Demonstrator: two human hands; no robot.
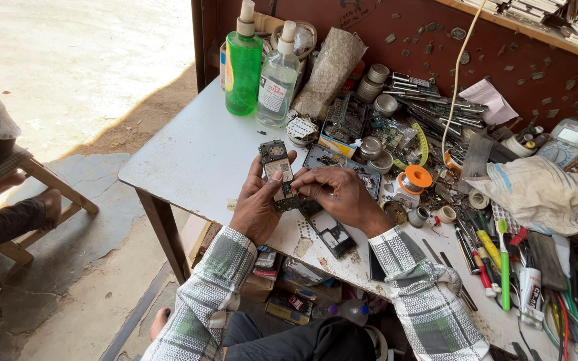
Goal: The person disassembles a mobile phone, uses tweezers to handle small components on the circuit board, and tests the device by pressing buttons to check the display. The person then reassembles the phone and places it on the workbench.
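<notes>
Long sleeves on both arms, a pale cloth checked in grey, green and white, cuffs reaching the wrists. Left hand (259, 204) and right hand (339, 195) are bare: no rings, no watch. Dark trousers (289, 341) below.

a single head-worn camera looks steeply down and forward from above the person's chest, close over the left hand (257, 207) and right hand (342, 195). beyond the hands it faces the desk (195, 154) and back wall; left of them lies floor.
</notes>
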